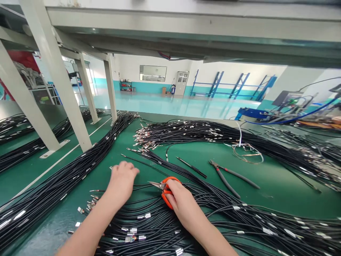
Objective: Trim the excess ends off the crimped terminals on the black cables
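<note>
Orange-handled scissors (167,192) are in my right hand (183,202), with their pointed blades directed left and slightly parted. My left hand (122,181) is just left of the blade tips, its fingers curled and turned away from me. A small metallic tip shows beside those fingers, but whatever they grip is hidden. Below both hands spreads a bundle of black cables (149,227) with silver-white sleeves and metal end connectors. A single thin black cable (144,163) lies just beyond my hands.
Pliers (229,176) with grey handles lie open at the right, near a black pen (191,167). More cable bundles (98,156) run along the left and the back (186,131). White metal legs (64,78) stand on the green table (266,170), under an overhead shelf (186,32).
</note>
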Action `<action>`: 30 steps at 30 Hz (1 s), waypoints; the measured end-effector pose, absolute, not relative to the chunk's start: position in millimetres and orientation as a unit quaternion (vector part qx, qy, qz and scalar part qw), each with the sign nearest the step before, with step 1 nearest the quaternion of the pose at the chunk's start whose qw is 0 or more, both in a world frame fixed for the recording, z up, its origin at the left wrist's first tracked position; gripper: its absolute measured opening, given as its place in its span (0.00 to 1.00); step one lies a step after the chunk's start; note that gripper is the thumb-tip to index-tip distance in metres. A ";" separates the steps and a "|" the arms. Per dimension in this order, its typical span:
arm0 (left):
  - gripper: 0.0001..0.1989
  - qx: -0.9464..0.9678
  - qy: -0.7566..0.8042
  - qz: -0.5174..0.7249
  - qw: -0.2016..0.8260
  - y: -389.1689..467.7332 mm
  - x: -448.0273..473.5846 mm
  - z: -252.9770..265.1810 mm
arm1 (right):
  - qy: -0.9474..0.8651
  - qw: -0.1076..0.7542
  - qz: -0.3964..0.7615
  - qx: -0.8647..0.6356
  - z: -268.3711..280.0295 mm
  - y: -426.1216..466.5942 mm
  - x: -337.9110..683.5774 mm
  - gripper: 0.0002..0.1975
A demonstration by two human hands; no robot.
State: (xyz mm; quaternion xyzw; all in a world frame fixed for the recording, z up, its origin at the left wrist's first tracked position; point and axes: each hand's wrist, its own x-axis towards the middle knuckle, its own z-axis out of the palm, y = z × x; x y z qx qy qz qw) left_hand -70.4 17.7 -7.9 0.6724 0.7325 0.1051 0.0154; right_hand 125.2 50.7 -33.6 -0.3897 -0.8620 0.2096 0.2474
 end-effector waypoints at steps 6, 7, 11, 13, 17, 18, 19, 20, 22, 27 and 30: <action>0.16 0.711 0.682 0.096 0.143 10.9 -35.4 -15.3 | -0.850 0.278 0.151 -0.422 -32.7 68.4 130.1 0.06; 0.17 0.712 0.680 0.095 0.145 8.7 -33.2 -15.1 | -0.846 0.286 0.125 -0.431 -33.4 73.0 130.0 0.06; 0.17 0.675 0.662 0.232 0.228 6.2 -36.9 -18.7 | -0.846 0.275 0.087 -0.448 -39.1 86.3 125.7 0.08; 0.14 0.588 0.640 0.370 0.327 10.8 -42.4 -24.0 | -0.843 0.266 0.100 -0.456 -42.3 88.0 123.0 0.09; 0.02 0.430 0.615 0.503 0.429 25.6 -51.0 -31.0 | -0.822 0.293 0.129 -0.471 -44.7 85.4 121.9 0.10; 0.02 0.387 0.609 0.533 0.441 28.9 -53.1 -30.8 | -0.818 0.305 0.136 -0.469 -44.3 84.3 122.6 0.09; 0.05 0.340 0.602 0.567 0.449 31.7 -55.5 -30.1 | -0.813 0.318 0.143 -0.466 -43.7 83.3 123.5 0.08; 0.06 0.292 0.593 0.600 0.451 33.9 -58.2 -29.2 | -0.809 0.330 0.149 -0.463 -43.1 82.4 124.6 0.07; 0.06 0.205 0.573 0.657 0.444 36.9 -64.5 -27.8 | -0.803 0.349 0.155 -0.458 -42.3 80.8 126.9 0.05; 0.02 0.080 0.514 0.743 0.422 41.8 -75.6 -31.4 | -0.811 0.356 0.158 -0.436 -44.7 78.1 131.2 0.05; 0.04 0.052 0.480 0.785 0.389 43.2 -78.0 -31.1 | -0.828 0.339 0.169 -0.414 -46.5 77.3 132.2 0.06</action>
